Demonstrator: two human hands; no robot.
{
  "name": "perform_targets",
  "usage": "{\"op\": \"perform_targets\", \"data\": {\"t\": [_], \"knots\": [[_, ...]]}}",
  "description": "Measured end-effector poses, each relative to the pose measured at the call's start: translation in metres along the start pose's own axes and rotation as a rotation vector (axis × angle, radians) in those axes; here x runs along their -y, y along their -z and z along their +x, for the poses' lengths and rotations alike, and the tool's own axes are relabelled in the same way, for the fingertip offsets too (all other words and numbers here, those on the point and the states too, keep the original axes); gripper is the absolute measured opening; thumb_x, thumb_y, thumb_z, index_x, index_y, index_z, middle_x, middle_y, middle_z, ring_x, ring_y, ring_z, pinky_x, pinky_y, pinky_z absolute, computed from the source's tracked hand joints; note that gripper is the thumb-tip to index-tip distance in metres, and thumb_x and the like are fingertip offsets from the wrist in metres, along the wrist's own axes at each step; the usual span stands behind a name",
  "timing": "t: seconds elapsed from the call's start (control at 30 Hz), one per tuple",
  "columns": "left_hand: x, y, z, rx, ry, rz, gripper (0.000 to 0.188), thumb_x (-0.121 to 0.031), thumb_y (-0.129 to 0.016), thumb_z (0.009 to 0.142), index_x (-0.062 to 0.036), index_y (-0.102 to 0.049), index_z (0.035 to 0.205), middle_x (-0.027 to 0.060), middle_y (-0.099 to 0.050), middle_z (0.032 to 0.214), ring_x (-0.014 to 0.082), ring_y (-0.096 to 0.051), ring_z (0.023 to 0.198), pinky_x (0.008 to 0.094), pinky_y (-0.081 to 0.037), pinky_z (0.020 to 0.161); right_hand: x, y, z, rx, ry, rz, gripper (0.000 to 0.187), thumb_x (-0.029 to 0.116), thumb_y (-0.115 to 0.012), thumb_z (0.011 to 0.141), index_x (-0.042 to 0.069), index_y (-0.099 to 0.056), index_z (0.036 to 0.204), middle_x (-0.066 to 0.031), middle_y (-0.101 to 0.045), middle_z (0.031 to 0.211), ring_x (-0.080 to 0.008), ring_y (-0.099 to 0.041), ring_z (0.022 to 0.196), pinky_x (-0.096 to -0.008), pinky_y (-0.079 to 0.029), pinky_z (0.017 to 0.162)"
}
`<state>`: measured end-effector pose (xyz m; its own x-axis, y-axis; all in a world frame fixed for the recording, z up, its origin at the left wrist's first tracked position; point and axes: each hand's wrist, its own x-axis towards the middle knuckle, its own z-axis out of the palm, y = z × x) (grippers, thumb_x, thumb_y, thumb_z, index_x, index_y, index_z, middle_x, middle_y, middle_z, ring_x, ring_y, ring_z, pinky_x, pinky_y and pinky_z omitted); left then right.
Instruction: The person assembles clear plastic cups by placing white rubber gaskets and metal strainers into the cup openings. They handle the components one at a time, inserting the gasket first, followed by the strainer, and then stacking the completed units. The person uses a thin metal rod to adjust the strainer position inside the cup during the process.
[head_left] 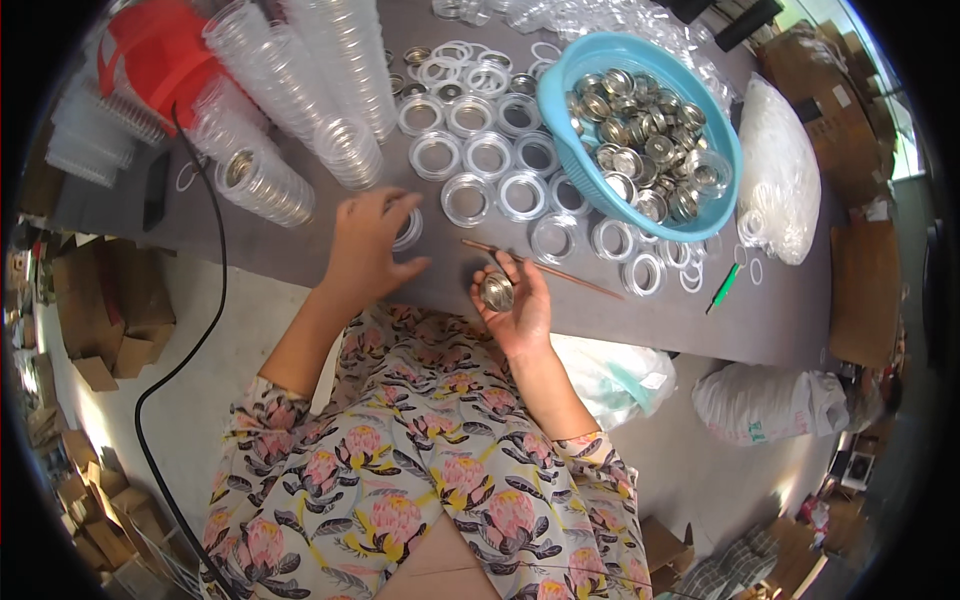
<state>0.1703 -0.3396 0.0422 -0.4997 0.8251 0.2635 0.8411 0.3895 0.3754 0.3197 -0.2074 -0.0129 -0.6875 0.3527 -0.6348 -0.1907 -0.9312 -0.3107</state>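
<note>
In my right hand [520,308], near the table's front edge, is a small round silver metal cup [496,291], gripped by the fingers. My left hand [370,240] hovers above the table with thumb and fingers apart, holding nothing that I can see. Just beside its fingertips lies a clear ring [408,232], partly covered by the hand. Farther in, rows of clear plastic rings [467,200] lie flat, some with white rims. A thin brown stick [575,279] slants across the table right behind my right hand.
A blue basket [560,150] full of metal cups stands at the right. Tall stacks of clear plastic cups [345,80] and a red container [165,65] are at the left, with a black cable [222,280]. A green-handled tool [723,287] lies near a white bag [778,170].
</note>
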Motion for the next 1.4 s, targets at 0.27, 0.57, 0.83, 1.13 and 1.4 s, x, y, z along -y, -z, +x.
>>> {"op": "perform_targets", "data": {"t": [0.27,0.57,0.83,1.13,1.4], "knots": [[-0.026,-0.022,-0.031,-0.056,-0.265,-0.208,0.028,-0.009,-0.065,0.068,-0.0116,-0.061,0.095,0.0019,-0.059,0.096,0.0228,-0.051,0.099,0.037,-0.035,0.084,-0.022,-0.021,0.004,0.261,-0.027,-0.13,0.047,0.04,-0.037,0.091,0.003,-0.04,0.12,-0.0141,-0.05,0.111,-0.0229,-0.049,0.103,-0.0365,-0.038,0.087],[0.031,-0.039,-0.018,-0.104,0.016,0.09,0.023,-0.014,-0.065,0.072,-0.0131,-0.062,0.095,-0.0013,-0.059,0.096,0.0251,-0.045,0.111,0.0534,-0.019,0.098,-0.036,-0.005,0.015,0.262,0.2,-0.477,0.044,0.035,-0.035,0.093,0.001,-0.038,0.121,-0.0148,-0.051,0.11,-0.0232,-0.052,0.101,-0.034,-0.041,0.084],[0.034,-0.03,-0.016,-0.093,0.088,-0.005,0.015,-0.014,-0.064,0.074,-0.01,-0.064,0.089,0.0001,-0.06,0.087,0.0241,-0.045,0.113,0.0544,-0.012,0.101,-0.038,0.009,0.023,0.331,0.22,-0.425,0.039,0.031,-0.037,0.094,-0.001,-0.039,0.117,-0.0165,-0.053,0.103,-0.0265,-0.055,0.098,-0.0366,-0.045,0.085],[0.045,0.123,-0.021,-0.626,0.141,0.368,0.015,-0.011,-0.061,0.078,-0.0065,-0.062,0.093,0.0051,-0.061,0.089,0.0254,-0.05,0.1,0.0452,-0.017,0.102,-0.034,0.006,0.02,0.357,0.218,-0.434,0.033,0.023,-0.035,0.094,-0.003,-0.041,0.114,-0.018,-0.053,0.105,-0.0288,-0.055,0.099,-0.0381,-0.045,0.086],[0.082,0.126,-0.022,-0.278,0.139,0.477,0.02,-0.015,-0.056,0.08,-0.0043,-0.059,0.096,0.0061,-0.057,0.095,0.0233,-0.048,0.101,0.0478,-0.018,0.102,-0.006,-0.016,-0.005,0.462,0.336,-0.64,0.022,0.016,-0.044,0.092,-0.001,-0.051,0.104,-0.0112,-0.058,0.093,-0.0193,-0.058,0.088,-0.0283,-0.046,0.078]]}}
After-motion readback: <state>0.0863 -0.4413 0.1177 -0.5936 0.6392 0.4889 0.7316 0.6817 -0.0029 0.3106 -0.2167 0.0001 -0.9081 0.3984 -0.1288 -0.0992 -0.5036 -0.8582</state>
